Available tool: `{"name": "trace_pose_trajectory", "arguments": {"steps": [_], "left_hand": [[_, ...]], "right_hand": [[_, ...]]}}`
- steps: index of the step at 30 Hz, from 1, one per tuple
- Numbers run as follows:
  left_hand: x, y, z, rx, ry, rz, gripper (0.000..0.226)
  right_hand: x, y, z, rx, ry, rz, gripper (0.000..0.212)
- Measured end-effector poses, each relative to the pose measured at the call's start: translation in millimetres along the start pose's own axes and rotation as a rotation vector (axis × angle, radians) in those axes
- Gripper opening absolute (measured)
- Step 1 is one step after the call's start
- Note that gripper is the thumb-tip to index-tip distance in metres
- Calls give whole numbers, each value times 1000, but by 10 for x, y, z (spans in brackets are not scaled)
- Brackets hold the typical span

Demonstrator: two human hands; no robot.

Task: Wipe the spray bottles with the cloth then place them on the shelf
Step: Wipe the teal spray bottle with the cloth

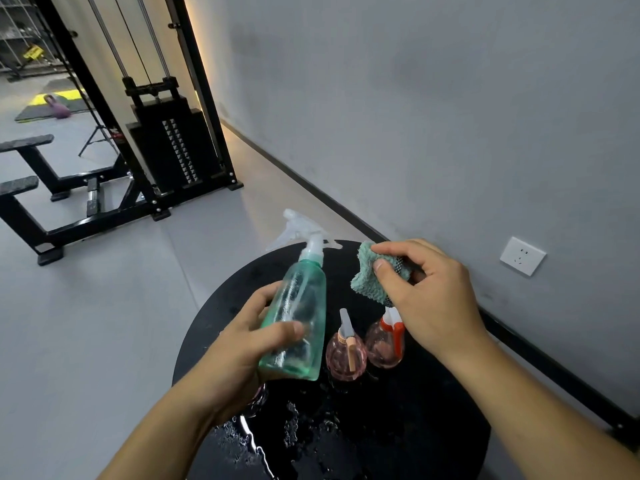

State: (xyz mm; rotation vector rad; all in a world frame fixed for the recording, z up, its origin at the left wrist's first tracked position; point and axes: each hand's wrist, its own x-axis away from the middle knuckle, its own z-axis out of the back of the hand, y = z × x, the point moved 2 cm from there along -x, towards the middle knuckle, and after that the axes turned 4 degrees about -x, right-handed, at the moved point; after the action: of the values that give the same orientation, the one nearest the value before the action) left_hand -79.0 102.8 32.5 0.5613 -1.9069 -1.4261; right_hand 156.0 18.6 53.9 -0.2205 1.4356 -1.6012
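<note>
My left hand (pixel 242 344) grips a clear green spray bottle (pixel 299 313) with a white trigger head, tilted above a round black table (pixel 433 420). Just to the right of the bottle's neck, my right hand (pixel 426 292) pinches a folded teal cloth (pixel 370 275), a small gap apart from the bottle. Two small pink spray bottles stand on the table below the hands: one with a peach trigger (pixel 346 355), one with a red and white head (pixel 386 341). Part of another pinkish bottle (pixel 258 396) peeks out under my left wrist.
Water drops and a wet streak (pixel 263 441) lie on the near part of the table. A grey wall with a white socket (pixel 522 255) runs along the right. A black cable weight machine (pixel 173 147) and benches (pixel 24 143) stand at the left on a grey floor. No shelf is in view.
</note>
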Motion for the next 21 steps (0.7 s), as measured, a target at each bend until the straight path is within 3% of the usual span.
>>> {"name": "trace_pose_trajectory", "arguments": {"steps": [8,13,18,21], "left_hand": [[-33,-21,-49,-98,-11,-46,73],[-3,3,-85,-300,4,-75,66],[25,15,-53,-346,27,-95,70],[16,29,-36,-370,11,-97,73]], "right_hand": [[-43,-107,46,17,64,101,20],[-20,-76,-4,156,-42,128,22],[16,-84,-79,176,-181,130,21],[-41,-50,-23,194,-112,113,22]]}}
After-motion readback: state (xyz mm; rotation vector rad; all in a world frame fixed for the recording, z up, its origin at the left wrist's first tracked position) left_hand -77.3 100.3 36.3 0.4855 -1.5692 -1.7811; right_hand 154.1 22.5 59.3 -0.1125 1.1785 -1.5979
